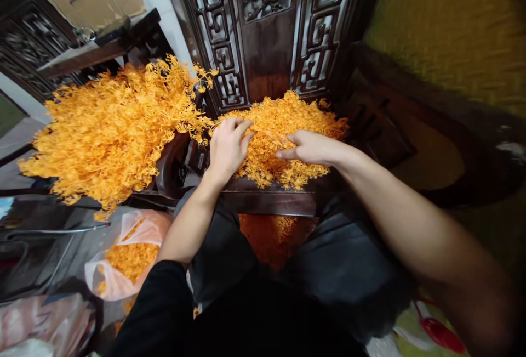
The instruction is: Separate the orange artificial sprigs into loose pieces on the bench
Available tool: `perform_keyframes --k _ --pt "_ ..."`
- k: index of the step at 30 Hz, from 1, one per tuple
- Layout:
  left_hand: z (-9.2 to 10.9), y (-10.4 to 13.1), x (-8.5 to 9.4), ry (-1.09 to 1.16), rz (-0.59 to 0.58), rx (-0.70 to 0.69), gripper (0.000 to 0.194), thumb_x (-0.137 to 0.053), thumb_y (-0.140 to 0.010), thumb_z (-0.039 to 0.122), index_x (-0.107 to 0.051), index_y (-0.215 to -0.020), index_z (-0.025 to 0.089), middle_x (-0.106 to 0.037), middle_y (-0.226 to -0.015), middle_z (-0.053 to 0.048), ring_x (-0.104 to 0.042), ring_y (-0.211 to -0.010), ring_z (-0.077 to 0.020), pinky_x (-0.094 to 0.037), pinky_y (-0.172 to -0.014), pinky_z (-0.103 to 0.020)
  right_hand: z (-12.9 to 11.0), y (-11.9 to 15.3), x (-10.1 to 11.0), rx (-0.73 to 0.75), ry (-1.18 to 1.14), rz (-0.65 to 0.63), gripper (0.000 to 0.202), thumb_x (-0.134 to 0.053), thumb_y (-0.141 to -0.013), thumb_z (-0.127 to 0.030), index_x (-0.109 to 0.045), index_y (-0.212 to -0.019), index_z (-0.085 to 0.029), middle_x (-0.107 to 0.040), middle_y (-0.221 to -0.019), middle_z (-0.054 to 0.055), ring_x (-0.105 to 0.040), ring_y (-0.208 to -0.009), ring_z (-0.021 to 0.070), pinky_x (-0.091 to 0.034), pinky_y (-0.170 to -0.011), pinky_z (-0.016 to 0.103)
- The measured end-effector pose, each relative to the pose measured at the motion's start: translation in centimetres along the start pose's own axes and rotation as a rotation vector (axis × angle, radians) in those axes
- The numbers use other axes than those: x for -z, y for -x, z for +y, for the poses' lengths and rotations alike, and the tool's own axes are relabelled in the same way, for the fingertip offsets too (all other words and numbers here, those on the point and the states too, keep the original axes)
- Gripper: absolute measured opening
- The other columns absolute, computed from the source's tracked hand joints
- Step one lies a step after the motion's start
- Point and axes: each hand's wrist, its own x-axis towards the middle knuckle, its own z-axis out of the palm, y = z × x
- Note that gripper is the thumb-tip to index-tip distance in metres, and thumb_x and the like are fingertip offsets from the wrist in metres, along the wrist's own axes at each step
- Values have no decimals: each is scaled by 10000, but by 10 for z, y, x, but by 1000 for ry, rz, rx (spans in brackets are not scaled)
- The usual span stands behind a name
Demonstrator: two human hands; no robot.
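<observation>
A pile of curly orange plastic-like pieces (296, 115) lies on a dark wooden seat (271, 202) against a carved backrest. My left hand (230, 147) is over the pile's left side, fingers bent and thumb near the index finger; whatever they pinch is too small to name. At the pile's middle my right hand (302, 147) has its thumb and fingers closing on a thin orange strand. A larger orange heap (110, 132) rests to the left, its stringy edge reaching toward my left hand.
An open pinkish plastic bag (160, 228) holding more orange pieces stands at lower left. The dark armrest (166, 168) lies between the two heaps. Carved wooden lattice (269, 44) rises behind. A red object (441, 332) is at lower right.
</observation>
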Motion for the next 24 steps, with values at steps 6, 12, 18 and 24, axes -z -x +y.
perform_keyframes --k 6,12,18,24 --pt "31 8 -8 240 70 -84 258 -608 -1004 351 -675 -1158 154 -733 -1073 -104 -672 -945 -183 -528 -896 -351 3 -6 -11 168 -423 49 532 -830 -671 -692 -645 -780 -205 -636 -741 62 -566 -719 225 -461 -666 369" --pt "28 5 -15 391 29 -123 133 -599 -1005 230 -706 -956 166 -761 -1013 -74 -701 -980 -152 -550 -918 -323 -9 0 -13 254 -593 -75 550 -826 -679 -714 -614 -700 -207 -588 -679 24 -511 -673 173 -454 -696 345" --pt "33 14 -15 387 53 -169 146 -581 -1002 244 -701 -944 185 -761 -989 -70 -691 -971 -170 -568 -903 -364 -14 -6 -19 173 -916 160 629 -839 -599 -758 -624 -784 -196 -665 -772 39 -603 -776 196 -504 -761 354" --pt "36 19 -14 317 -45 -287 184 -535 -962 179 -714 -920 170 -757 -992 -93 -681 -958 -195 -568 -868 -382 -9 -12 -32 174 -981 206 534 -891 -618 -629 -671 -822 -188 -700 -844 31 -611 -805 181 -495 -826 344"
